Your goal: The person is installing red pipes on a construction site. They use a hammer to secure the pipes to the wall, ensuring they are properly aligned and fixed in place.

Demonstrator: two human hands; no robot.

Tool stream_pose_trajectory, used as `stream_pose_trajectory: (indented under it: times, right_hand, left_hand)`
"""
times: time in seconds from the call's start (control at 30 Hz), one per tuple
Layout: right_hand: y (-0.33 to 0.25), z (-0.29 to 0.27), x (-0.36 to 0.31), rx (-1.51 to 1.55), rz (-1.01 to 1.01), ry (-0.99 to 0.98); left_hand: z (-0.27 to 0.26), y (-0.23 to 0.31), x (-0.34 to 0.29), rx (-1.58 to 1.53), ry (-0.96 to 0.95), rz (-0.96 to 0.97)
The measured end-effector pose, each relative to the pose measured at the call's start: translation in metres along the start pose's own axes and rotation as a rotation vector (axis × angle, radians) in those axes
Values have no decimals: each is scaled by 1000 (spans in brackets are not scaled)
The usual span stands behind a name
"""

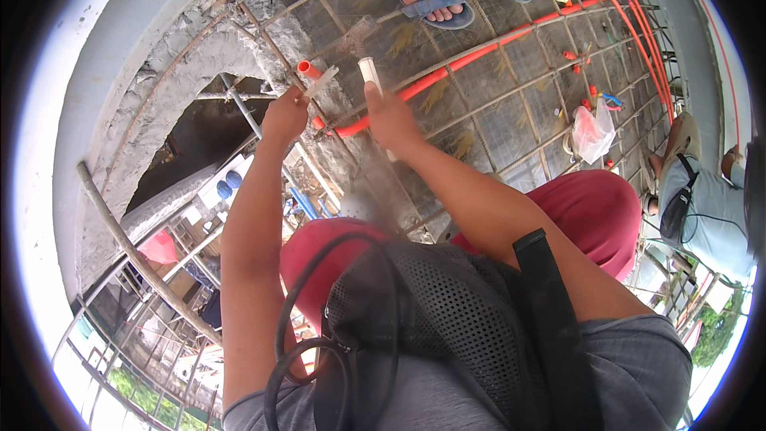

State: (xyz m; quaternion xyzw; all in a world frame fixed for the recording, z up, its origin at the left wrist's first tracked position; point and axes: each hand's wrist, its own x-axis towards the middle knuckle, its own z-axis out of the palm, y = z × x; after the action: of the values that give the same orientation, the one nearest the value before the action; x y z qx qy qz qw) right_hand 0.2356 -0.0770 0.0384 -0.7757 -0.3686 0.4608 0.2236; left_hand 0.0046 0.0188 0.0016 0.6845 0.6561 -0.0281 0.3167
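Observation:
My left hand (285,116) is closed on a pale, narrow strip (321,81), which crosses an orange pipe end (309,69). To its right, my right hand (391,121) wraps round a white, handle-like piece (368,69) that points up and away from me. I cannot tell what kind of tool or part either one is. Below the strip, a long orange conduit (423,84) bends up from beside my hands and runs to the right over the steel bar grid (471,116). A brownish blur hides the surface just beyond the white piece.
Left of my hands, broken concrete (263,56) edges a dark opening (211,124). Another person's sandalled foot (437,1) stands beyond my hands. A plastic bag (593,132) lies on the grid at right, near a second person (702,191). Scaffold poles (136,251) stand at lower left.

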Motion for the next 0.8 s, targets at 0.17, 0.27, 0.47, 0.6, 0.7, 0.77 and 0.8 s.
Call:
stream_pose_trajectory:
  times: [0.17, 0.27, 0.47, 0.6, 0.7, 0.77, 0.8]
  right_hand:
    - [-10, 23, -1, -80, 168, -127]
    - [-16, 16, 9, -7, 143, -239]
    - [-17, 18, -2, -32, -100, 181]
    - [-19, 18, -3, -7, 212, -193]
    - [-22, 7, 1, -12, 113, -152]
    - [-29, -2, 5, -61, 49, -62]
    - [-31, -6, 6, 7, 7, -37]
  left_hand:
    - [-5, 13, -5, 51, -22, -28]
    - [-9, 22, -6, 83, -19, -22]
    - [-16, 23, -2, 135, -51, -13]
    - [-18, 19, 3, 164, -30, 43]
    - [-16, 12, 5, 97, -42, 24]
    - [-14, 10, 8, 41, -52, 11]
    - [-13, 10, 8, 20, -52, 11]
